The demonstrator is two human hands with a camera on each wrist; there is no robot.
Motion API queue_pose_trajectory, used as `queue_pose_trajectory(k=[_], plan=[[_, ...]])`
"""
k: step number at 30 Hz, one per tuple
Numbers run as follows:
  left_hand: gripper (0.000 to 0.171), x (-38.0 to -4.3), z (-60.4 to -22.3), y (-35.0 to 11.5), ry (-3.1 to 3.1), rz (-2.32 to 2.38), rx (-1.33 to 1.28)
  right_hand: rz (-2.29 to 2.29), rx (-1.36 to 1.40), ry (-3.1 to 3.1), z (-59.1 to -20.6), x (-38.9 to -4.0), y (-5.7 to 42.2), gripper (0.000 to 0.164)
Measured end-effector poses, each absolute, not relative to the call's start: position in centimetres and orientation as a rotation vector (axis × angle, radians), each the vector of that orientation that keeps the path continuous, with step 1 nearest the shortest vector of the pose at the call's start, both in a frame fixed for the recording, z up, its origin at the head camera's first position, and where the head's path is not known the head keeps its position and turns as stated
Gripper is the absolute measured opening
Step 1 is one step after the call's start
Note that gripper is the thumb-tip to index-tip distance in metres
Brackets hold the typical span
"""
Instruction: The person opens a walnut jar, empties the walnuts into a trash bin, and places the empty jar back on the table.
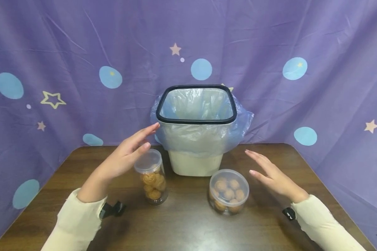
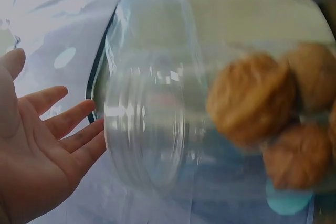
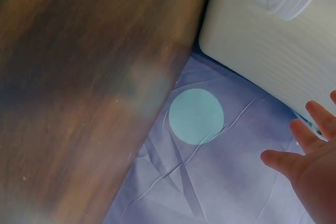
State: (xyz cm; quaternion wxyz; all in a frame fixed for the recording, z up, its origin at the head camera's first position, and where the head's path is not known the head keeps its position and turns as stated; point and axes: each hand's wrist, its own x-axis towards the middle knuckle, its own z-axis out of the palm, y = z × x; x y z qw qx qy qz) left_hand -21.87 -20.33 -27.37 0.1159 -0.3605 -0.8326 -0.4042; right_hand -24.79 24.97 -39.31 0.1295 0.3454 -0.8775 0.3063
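Note:
A tall clear jar (image 1: 153, 184) with a translucent lid stands left of centre, holding several brown walnuts (image 2: 252, 98). My left hand (image 1: 124, 155) hovers just left of its lid, fingers extended toward the bin and nothing in its grasp. Right of centre is a short, wide clear tub (image 1: 228, 193) with a translucent lid and several round brown pieces inside. To the right of that tub, my right hand (image 1: 274, 177) is held in the air with its fingers straight and apart from it.
A cream trash bin (image 1: 194, 164) with a black rim (image 1: 196, 122) and a bluish plastic liner (image 1: 242, 120) stands behind the two containers. The brown wooden table (image 1: 188, 226) meets a purple curtain (image 1: 138, 31) at the back and sides.

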Motion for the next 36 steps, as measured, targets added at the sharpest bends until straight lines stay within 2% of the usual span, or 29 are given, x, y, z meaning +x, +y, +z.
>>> queue_pose_trajectory(k=[15, 36], plan=[[0.049, -19.0, -29.0, -16.4, -2.435, -1.173, -1.265, 0.968, 1.023, -2.567, -39.5, -23.9, 24.6, 0.065], [0.058, -17.8, -33.0, -12.7, -2.445, -1.233, -1.219, 1.101, 1.077, -2.594, -41.0, -23.3, 24.6, 0.080]])
